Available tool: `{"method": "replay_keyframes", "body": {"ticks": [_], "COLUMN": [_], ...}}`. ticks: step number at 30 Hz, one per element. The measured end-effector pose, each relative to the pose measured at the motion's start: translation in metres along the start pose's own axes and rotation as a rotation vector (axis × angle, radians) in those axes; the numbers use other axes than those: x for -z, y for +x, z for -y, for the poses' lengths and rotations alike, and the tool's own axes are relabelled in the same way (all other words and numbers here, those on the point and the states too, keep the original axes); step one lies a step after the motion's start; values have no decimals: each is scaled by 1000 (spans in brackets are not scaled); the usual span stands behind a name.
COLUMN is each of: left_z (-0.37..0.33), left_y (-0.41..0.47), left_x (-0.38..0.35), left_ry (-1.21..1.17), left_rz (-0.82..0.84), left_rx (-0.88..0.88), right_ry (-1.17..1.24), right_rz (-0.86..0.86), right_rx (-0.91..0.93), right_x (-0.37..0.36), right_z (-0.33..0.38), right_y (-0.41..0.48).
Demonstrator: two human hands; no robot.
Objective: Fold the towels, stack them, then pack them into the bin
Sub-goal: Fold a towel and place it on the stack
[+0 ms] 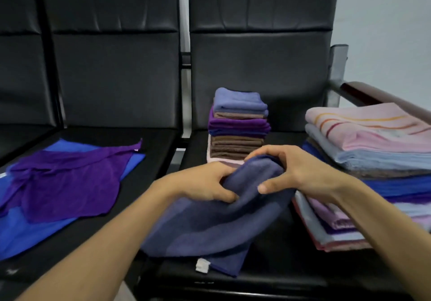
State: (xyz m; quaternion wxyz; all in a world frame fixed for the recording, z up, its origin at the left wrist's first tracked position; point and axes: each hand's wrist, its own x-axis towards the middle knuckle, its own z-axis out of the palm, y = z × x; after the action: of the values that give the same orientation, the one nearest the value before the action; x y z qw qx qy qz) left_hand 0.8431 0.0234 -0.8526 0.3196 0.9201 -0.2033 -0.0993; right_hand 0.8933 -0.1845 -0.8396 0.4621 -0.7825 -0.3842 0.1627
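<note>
The slate-blue towel [210,226] was soft, matt terry cloth with a white fabric tag [202,265]. The seats [149,147] were black, faintly glossy leatherette; the armrest [363,93] looked like polished dark wood on grey metal.

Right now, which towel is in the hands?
Slate-blue towel, gripped by left hand and right hand; purple towel and bright blue towel lie loose on the left seat; rest are folded in the small stack and big stack.

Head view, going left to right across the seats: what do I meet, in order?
The purple towel spread over a blue towel → left hand → right hand, both gripping the slate-blue towel → large folded pile.
</note>
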Motion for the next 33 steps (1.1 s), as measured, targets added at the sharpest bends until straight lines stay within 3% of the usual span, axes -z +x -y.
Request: {"method": "replay_keyframes", "body": {"ticks": [2, 5, 8, 12, 15, 18, 20, 24, 27, 30, 33], "left_z": [12, 35, 47, 55, 59, 48, 43, 40, 23, 15, 21], "left_y": [-1, -7, -17, -33, -40, -30, -20, -11, -17, -30, -48], "left_x": [1, 5, 14, 26, 34, 35, 33, 38, 40, 42, 46], "left_ry": [217, 458, 499, 355, -10, -581, -717, -599, -662, -663, -504], "left_rz": [37, 51, -19, -422, -742, -918, -990, -1118, -1149, -1136, -1118], "left_rx": [83, 220, 299, 392, 440, 371, 288, 53, -144, -262, -208], "right_ry": [-193, -454, -423, -156, -358, -362, -315, -166, -170, -312, -476], "right_rz": [-19, -185, -336, -432, -581, -716, -786, -957, -1058, -1010, -814], "right_rx": [-28, 18, -8, -95, -130, -106, -70, 86, 281, 429, 456], "right_x": [9, 15, 15, 15, 14, 6, 4, 7, 10, 14, 21], "right_z": [-2, -8, -7, -4, -10, -11, -13, -10, -3, -2, -8], "right_y": [-2, -7, -16, -24, -18, -11, -6, 1, 0, -8, -20]}}
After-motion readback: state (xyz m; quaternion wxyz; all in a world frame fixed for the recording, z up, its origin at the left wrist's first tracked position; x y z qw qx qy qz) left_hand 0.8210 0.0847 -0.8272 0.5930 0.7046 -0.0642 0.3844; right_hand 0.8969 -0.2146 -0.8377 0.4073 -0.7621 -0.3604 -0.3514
